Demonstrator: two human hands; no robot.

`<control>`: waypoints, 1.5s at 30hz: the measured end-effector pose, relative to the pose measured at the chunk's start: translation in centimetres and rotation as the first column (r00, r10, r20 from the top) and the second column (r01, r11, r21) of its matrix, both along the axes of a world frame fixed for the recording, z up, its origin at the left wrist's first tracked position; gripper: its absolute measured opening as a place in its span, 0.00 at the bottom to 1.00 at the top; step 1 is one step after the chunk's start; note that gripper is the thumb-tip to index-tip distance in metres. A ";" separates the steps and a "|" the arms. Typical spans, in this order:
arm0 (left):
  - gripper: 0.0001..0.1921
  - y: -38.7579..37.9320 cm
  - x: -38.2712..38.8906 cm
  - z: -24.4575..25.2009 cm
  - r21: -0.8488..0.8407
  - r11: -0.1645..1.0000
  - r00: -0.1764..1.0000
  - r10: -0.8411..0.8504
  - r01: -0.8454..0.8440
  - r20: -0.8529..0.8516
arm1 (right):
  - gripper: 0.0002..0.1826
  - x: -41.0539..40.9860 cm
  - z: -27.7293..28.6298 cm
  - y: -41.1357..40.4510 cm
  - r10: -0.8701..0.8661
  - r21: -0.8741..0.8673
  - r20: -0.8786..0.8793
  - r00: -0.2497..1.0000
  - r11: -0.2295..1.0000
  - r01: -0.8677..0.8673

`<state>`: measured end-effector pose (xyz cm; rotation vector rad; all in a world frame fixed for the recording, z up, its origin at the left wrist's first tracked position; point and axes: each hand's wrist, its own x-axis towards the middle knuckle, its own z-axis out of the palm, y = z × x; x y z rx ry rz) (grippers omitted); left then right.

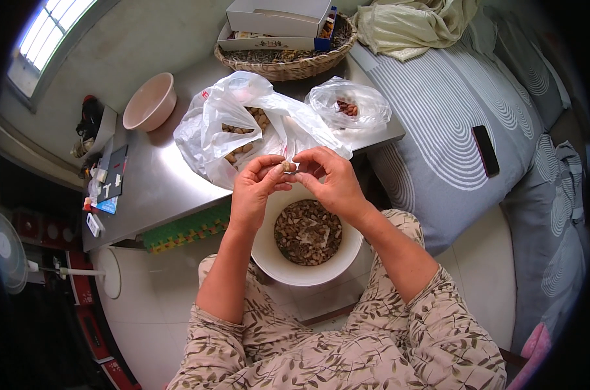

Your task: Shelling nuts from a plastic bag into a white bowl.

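My left hand (257, 190) pinches a peanut in its shell (286, 166) between thumb and fingers. Opposite it, my right hand (335, 187) brings thumb and forefinger up to the nut, with a thin grey thing (294, 172) at the thumb tip; its kind is unclear. Below both hands a white bucket (308, 277) stands between my knees, its bottom covered in broken shells (300, 234) and scraps. Just beyond my fingers, an opened white plastic bag (231, 97) holds unshelled peanuts (241, 129). A smaller clear bag (373, 105) contains reddish-brown shelled kernels (347, 107).
The metal table (178, 192) carries a pink basin (148, 102) and a wicker basket (290, 70) with boxes (275, 19) on top. At right, a phone (485, 151) lies on a grey patterned bed (441, 131). A fan (7, 251) stands at far left.
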<state>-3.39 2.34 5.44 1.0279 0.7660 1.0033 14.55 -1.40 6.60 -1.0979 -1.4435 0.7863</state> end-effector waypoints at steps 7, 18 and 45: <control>0.08 -0.2 0.2 -0.4 0.057 0.998 1.000 0.005 -0.003 -0.028 | 0.10 0.2 0.0 -0.1 0.020 0.008 0.055 0.998 1.000 -0.020; 0.08 -0.5 0.7 0.1 0.002 0.997 0.996 -0.075 0.075 0.052 | 0.08 1.0 -0.7 0.4 0.118 -0.195 -0.275 0.954 0.965 -0.175; 0.11 -1.3 1.1 0.4 0.215 0.976 0.985 0.076 -0.042 -0.152 | 0.08 1.0 -0.9 0.6 0.150 -0.338 -0.592 0.792 0.846 -0.412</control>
